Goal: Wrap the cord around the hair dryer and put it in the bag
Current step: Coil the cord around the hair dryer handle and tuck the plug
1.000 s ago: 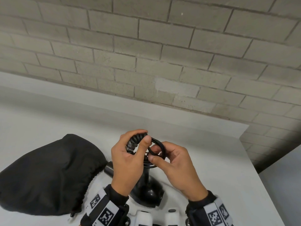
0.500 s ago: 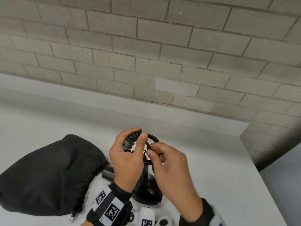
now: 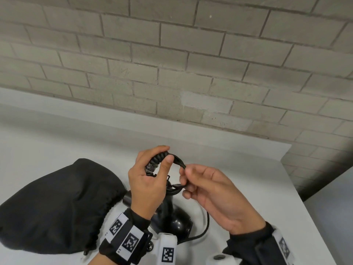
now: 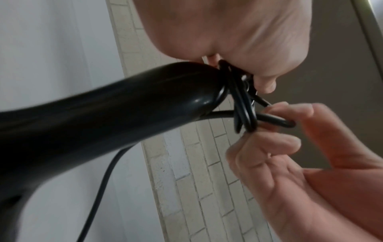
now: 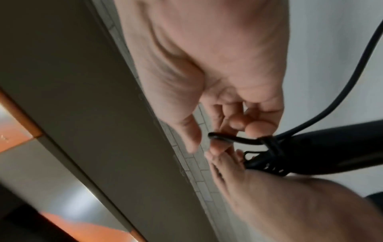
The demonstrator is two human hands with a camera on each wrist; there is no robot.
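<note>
A black hair dryer (image 3: pixel 174 219) stands head-down on the white table (image 3: pixel 248 188), handle (image 4: pixel 124 104) pointing up. Its black cord (image 3: pixel 177 159) is coiled in loops at the top of the handle. My left hand (image 3: pixel 150 175) grips the coiled cord bundle (image 3: pixel 156 160) between thumb and fingers. My right hand (image 3: pixel 206 186) pinches a loop of the cord (image 5: pixel 225 139) just right of the handle top. A loose length of cord (image 3: pixel 204 226) trails down to the table beside the dryer's head. The black drawstring bag (image 3: pixel 57 205) lies on the table to the left.
A grey brick wall (image 3: pixel 191 64) rises behind the table. The table's right edge (image 3: pixel 298 197) drops off near my right arm. Bare white surface lies beyond the hands toward the wall.
My right hand has drawn back to the right, pulling the cord loop out from the handle top. The left hand keeps its grip on the coil.
</note>
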